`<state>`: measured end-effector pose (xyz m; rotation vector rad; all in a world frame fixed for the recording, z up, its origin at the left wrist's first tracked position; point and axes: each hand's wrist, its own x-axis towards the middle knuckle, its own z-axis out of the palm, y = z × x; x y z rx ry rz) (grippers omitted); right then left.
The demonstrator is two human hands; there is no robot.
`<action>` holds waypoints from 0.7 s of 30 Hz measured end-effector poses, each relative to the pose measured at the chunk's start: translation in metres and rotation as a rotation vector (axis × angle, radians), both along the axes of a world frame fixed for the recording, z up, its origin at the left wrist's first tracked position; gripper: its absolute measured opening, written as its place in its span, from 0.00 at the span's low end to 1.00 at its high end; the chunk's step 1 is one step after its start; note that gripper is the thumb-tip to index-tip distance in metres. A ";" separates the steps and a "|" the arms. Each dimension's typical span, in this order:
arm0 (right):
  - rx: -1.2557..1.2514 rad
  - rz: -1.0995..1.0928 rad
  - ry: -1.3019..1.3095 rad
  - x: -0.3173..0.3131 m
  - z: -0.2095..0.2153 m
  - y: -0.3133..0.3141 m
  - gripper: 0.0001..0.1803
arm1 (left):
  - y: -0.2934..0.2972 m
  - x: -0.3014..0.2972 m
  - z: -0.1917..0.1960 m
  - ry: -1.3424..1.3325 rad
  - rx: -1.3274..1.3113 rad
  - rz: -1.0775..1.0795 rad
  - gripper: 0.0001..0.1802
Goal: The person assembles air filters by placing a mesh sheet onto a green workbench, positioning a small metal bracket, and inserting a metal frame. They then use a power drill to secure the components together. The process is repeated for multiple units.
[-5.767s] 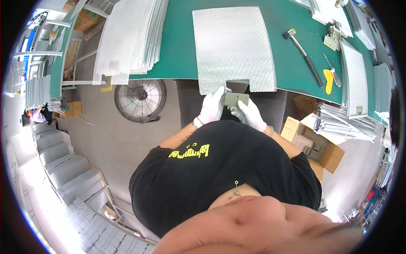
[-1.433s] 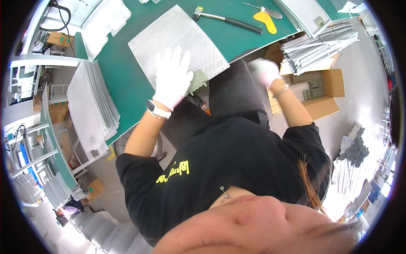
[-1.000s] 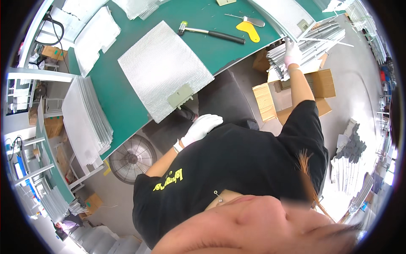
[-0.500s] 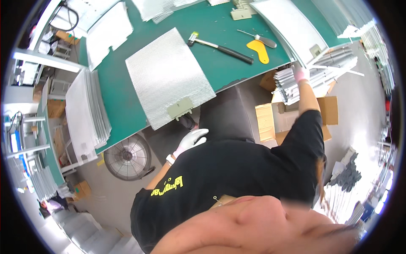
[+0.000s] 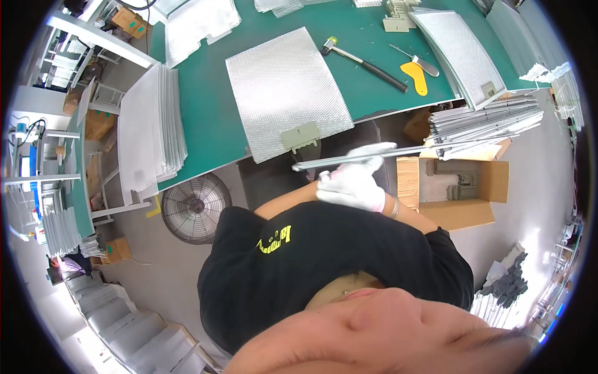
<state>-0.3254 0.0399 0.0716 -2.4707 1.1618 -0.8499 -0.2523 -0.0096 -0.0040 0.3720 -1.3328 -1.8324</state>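
In front of my body, my right hand (image 5: 356, 187), in a white glove, is closed on a long thin metal strip (image 5: 317, 163). The strip reaches rightward toward a pile of similar strips (image 5: 479, 128). My left forearm (image 5: 285, 201) comes in to the same spot, but its hand is mostly hidden by the right one, so its fingers cannot be made out. Just beyond my hands, a silvery mesh panel (image 5: 286, 87) lies on the green table (image 5: 208, 118). A beige notched plate (image 5: 301, 136) rests on the panel's near edge.
A hammer (image 5: 374, 70), a screwdriver (image 5: 423, 63) and a yellow insole-shaped piece (image 5: 415, 78) lie on the table. Stacked mesh panels stand left (image 5: 149, 131) and right (image 5: 464, 56). Below are an open carton (image 5: 455, 215) and a floor fan (image 5: 197, 206).
My right hand has come back from the strip pile to my front, bringing a strip. My left arm has moved in to meet it. The view has shifted, so the table sits farther right.
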 end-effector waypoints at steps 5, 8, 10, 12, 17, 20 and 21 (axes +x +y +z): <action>0.840 -0.324 -1.809 -0.024 -0.025 0.026 0.16 | -0.042 0.142 0.064 -0.076 -0.112 0.318 0.08; 0.454 -0.474 -2.217 -0.124 -0.051 0.052 0.26 | -0.051 0.227 0.102 0.207 -0.089 0.510 0.26; 0.160 -0.574 -2.225 -0.178 -0.038 0.068 0.27 | -0.044 0.281 0.111 0.125 -0.249 0.549 0.27; 0.017 -0.547 -2.128 -0.232 -0.023 0.075 0.22 | -0.034 0.304 0.106 -0.004 -0.212 0.404 0.28; -0.075 -0.621 -1.754 -0.227 0.059 0.012 0.22 | -0.013 0.242 0.069 -0.188 -0.041 0.297 0.31; 0.063 -0.297 -1.776 -0.191 0.074 -0.048 0.18 | -0.010 0.220 0.056 -0.231 0.038 0.219 0.31; 0.141 -0.311 -1.743 -0.164 0.077 -0.071 0.16 | -0.005 0.216 0.055 -0.265 0.060 0.219 0.31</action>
